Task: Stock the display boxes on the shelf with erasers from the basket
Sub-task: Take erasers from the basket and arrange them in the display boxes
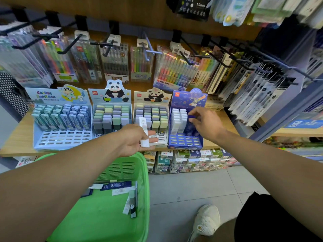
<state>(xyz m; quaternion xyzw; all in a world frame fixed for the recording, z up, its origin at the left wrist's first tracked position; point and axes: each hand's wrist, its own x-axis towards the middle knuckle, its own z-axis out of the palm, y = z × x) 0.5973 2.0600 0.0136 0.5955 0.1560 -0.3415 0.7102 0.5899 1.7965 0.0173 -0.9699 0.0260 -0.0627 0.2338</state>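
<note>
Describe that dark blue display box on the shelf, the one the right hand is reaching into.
The blue display box is printed cardboard with a space-themed header card standing behind. It sits rightmost of four boxes on the wooden shelf, beside the panda box. Its slotted tray holds upright white erasers at left; the front slots are bare. The right hand pinches a dark blue eraser over it.

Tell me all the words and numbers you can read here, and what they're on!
"3Colors" and "1.0mm": on the black pack hanging at the top.
"0.5": on the pen pack on a hook.
"deli": on the red tag of the panda box.
"CRAYON SHINCHAN", roughly: on the pale blue box; the letters are blurry.
Chinese writing on the packs, the small boxes under the shelf and the erasers in the basket: too small or blurred to read.
</note>
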